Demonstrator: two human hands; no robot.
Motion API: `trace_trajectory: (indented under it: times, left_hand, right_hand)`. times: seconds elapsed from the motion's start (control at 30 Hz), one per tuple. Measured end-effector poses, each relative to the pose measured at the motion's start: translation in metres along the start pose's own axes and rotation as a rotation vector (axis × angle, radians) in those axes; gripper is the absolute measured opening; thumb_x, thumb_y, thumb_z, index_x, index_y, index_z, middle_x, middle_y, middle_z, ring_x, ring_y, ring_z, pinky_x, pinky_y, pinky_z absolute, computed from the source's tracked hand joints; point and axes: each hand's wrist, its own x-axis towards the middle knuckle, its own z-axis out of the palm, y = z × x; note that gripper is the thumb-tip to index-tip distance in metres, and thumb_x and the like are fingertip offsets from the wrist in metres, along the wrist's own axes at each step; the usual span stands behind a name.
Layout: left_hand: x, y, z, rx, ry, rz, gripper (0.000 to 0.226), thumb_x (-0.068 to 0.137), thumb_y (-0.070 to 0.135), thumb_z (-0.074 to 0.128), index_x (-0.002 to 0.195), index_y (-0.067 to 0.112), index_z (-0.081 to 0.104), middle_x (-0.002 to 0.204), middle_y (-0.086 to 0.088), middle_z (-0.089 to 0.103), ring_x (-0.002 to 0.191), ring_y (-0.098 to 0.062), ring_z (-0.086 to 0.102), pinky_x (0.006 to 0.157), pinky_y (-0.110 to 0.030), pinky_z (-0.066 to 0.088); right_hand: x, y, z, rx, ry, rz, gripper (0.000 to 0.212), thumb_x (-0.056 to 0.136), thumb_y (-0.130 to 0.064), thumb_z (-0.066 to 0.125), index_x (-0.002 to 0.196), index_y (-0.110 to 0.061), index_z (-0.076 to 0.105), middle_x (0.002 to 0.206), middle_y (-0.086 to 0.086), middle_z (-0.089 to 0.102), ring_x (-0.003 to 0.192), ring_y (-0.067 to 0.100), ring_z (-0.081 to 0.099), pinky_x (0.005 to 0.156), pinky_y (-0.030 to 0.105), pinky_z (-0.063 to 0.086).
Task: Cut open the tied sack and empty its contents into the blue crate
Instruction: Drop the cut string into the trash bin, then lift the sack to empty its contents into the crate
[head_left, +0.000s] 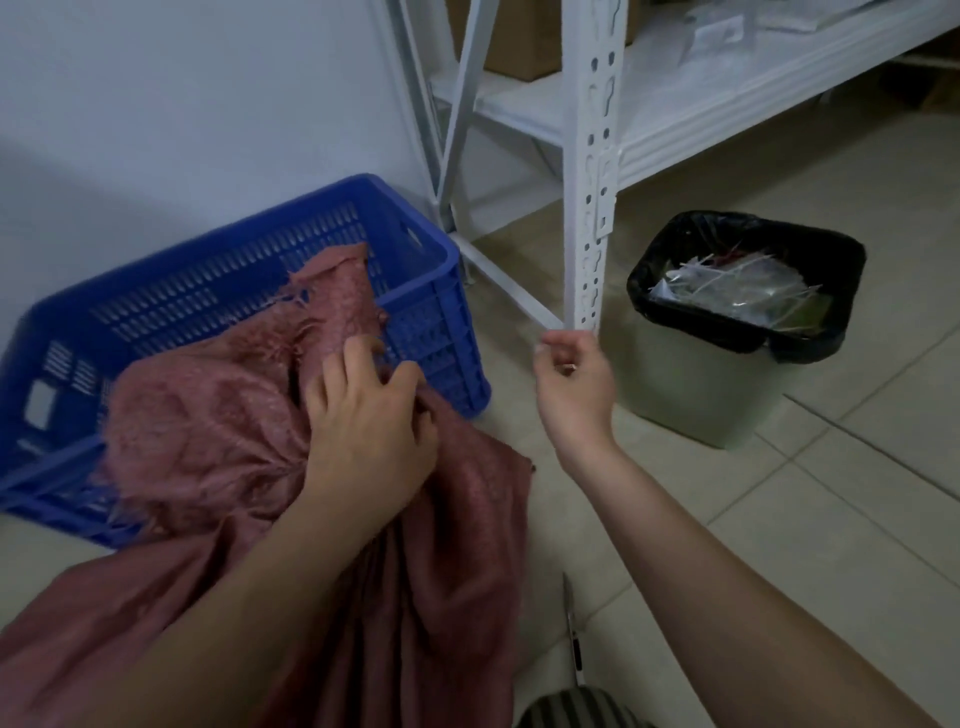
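Blue crate (447, 291) is the reference: it sits on the tiled floor (831, 519) against the wall (156, 104), tilted, open side up.

Pink woven sack (208, 441) lies on the floor in front of the crate. Its frayed mouth end is draped over the crate's near rim, one flap sticking up inside the crate. Mouth looks loose, no tie visible on it. Contents not visible.

Left hand (363, 421) is on the sack neck just at the crate's near right corner, fingers curled and bunched into the cloth, gripping it.

Right hand (571, 384) is in the air to the right of the crate, apart from the sack, fingertips pinched together. Something small may be between them; can't tell what.

Scissors (574, 639) lie on the floor, well in front of the crate, right of the sack.

Further right of the crate: white shelving post (592, 156), then a bin with black liner (748, 332), scraps inside.
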Motion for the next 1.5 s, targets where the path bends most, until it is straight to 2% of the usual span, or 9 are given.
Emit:
trace_trajectory:
  times: [0.17, 0.27, 0.43, 0.53, 0.67, 0.77, 1.03, 1.27, 1.5]
  left_hand:
    - [-0.015, -0.049, -0.022, -0.035, 0.022, -0.084, 0.054, 0.081, 0.054, 0.044, 0.123, 0.021, 0.051, 0.132, -0.013, 0.042, 0.120, -0.035, 0.040, 0.098, -0.052, 0.034]
    - [-0.031, -0.079, -0.034, -0.102, -0.133, -0.174, 0.084, 0.068, 0.084, 0.034, 0.142, 0.044, 0.026, 0.154, -0.008, 0.019, 0.140, -0.035, 0.020, 0.111, -0.055, 0.019]
    - [-0.054, -0.133, -0.036, -0.533, -0.519, -0.218, 0.137, 0.037, 0.083, 0.072, 0.147, 0.047, -0.002, 0.155, 0.009, 0.019, 0.143, -0.014, 0.022, 0.116, -0.037, 0.023]
    - [-0.066, -0.143, -0.028, -0.742, -0.577, -0.237, 0.117, 0.059, 0.029, 0.090, 0.150, 0.024, 0.017, 0.134, 0.013, 0.043, 0.125, -0.002, 0.043, 0.097, -0.014, 0.035]
    - [-0.066, -0.155, -0.009, -0.675, -0.446, -0.101, 0.041, 0.067, 0.021, 0.061, 0.107, 0.014, 0.064, 0.105, 0.002, 0.069, 0.099, -0.014, 0.065, 0.084, -0.024, 0.048]
    - [-0.065, -0.164, 0.002, -0.678, -0.454, -0.085, 0.010, 0.073, 0.010, 0.052, 0.074, 0.015, 0.060, 0.083, -0.004, 0.069, 0.084, -0.021, 0.065, 0.068, -0.027, 0.044]
    - [-0.088, -0.174, -0.028, -1.096, -0.552, -0.493, 0.040, 0.086, 0.030, 0.067, 0.120, 0.018, 0.051, 0.106, -0.004, 0.068, 0.084, -0.010, 0.062, 0.068, -0.006, 0.046]
    - [-0.106, -0.206, -0.086, -0.901, -0.639, -0.335, 0.140, 0.031, 0.070, 0.082, 0.147, 0.031, 0.014, 0.150, 0.006, 0.033, 0.138, -0.011, 0.032, 0.118, -0.035, 0.024]
    - [-0.107, -0.226, -0.144, -0.653, -0.599, -0.395, 0.134, 0.032, 0.089, 0.062, 0.147, 0.039, 0.017, 0.155, 0.005, 0.029, 0.142, -0.024, 0.027, 0.113, -0.054, 0.025]
  right_hand:
    - [-0.043, -0.029, 0.033, -0.098, -0.668, -0.127, 0.057, 0.075, -0.034, 0.077, 0.126, -0.042, 0.053, 0.127, -0.002, 0.048, 0.094, 0.007, 0.058, 0.089, 0.017, 0.048]
    - [-0.054, -0.041, 0.041, -0.286, -1.059, -0.162, 0.101, 0.059, -0.050, 0.084, 0.136, -0.065, 0.020, 0.153, -0.012, 0.014, 0.142, 0.015, 0.023, 0.115, 0.042, 0.030]
    - [-0.074, -0.058, 0.050, -0.820, -1.241, -0.307, 0.139, 0.050, -0.048, 0.089, 0.136, -0.062, -0.019, 0.155, -0.009, -0.028, 0.145, 0.026, -0.020, 0.118, 0.053, 0.006]
    - [-0.093, -0.056, 0.063, -0.911, -1.267, -0.307, 0.146, 0.047, -0.043, 0.092, 0.134, -0.061, -0.024, 0.157, -0.002, -0.026, 0.146, 0.029, -0.016, 0.117, 0.055, 0.011]
    - [-0.106, -0.034, 0.083, -1.019, -1.231, -0.308, 0.150, 0.045, -0.039, 0.093, 0.133, -0.060, -0.027, 0.159, -0.003, -0.019, 0.146, 0.034, -0.013, 0.116, 0.058, 0.011]
    - [-0.109, -0.020, 0.094, -1.123, -1.139, -0.434, 0.136, 0.050, -0.043, 0.089, 0.145, -0.047, -0.008, 0.158, 0.000, 0.009, 0.146, 0.032, 0.006, 0.118, 0.049, 0.007]
    - [-0.131, -0.024, 0.120, -0.894, -0.870, -0.393, 0.019, 0.075, -0.005, 0.058, 0.091, -0.005, 0.067, 0.098, 0.013, 0.072, 0.097, 0.030, 0.066, 0.077, 0.029, 0.038]
    - [-0.159, -0.096, 0.116, -0.681, -0.823, -0.015, 0.019, 0.092, -0.011, 0.056, 0.077, -0.015, 0.067, 0.089, 0.007, 0.067, 0.090, 0.011, 0.055, 0.067, 0.020, 0.035]
    - [-0.192, -0.191, 0.126, -0.538, -0.721, 0.108, 0.018, 0.090, -0.013, 0.061, 0.099, -0.001, 0.072, 0.094, 0.001, 0.067, 0.086, 0.006, 0.057, 0.061, 0.000, 0.037]
